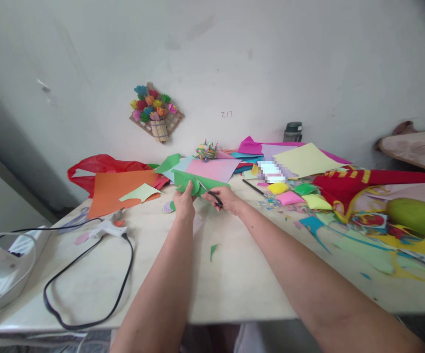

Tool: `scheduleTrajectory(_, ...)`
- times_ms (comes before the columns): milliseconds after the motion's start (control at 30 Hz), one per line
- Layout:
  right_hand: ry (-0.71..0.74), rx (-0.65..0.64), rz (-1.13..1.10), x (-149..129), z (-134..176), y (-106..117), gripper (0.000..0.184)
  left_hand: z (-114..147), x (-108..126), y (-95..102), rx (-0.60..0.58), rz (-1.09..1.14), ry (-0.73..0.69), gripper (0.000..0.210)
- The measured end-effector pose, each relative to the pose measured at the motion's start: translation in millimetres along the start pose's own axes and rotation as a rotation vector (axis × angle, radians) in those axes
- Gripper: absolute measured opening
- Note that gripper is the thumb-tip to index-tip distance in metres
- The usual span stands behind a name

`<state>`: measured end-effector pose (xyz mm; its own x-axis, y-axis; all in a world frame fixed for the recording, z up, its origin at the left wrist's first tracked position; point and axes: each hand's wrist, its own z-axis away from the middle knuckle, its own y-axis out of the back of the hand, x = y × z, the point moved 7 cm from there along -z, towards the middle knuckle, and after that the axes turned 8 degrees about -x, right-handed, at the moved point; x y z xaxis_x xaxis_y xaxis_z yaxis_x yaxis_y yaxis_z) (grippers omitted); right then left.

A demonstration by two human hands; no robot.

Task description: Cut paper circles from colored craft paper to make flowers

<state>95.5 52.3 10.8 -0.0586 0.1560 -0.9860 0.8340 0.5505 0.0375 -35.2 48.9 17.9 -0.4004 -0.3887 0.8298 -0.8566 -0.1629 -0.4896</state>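
Observation:
In the middle of the table, my left hand [185, 198] pinches a sheet of green paper [212, 182] that has a rounded cut edge near the thumb. My right hand [224, 197] is closed on the black handles of a pair of scissors [215, 198]. The blades point up and left, against the green paper. Just left of the left hand lie small round paper pieces [168, 207] in pale colours, partly hidden by it. A green paper scrap [214, 252] rests on the table below the hands.
At left are a white glue gun [110, 227] with a looping black cord, a power strip [12, 274] and orange paper [120, 189]. Coloured sheets [304, 162] lie at the back. To the right are clay packets [290, 198], red cloth [344, 189], paper scraps [313, 226] and a green fruit [418, 217].

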Motion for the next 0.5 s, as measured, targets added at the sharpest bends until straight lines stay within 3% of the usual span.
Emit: scheduleTrajectory(500,0.004,-0.042,0.033,-10.1,7.2,3.3,0.031,1.3,4.8,-8.6,-0.094,0.016,-0.024,0.031)
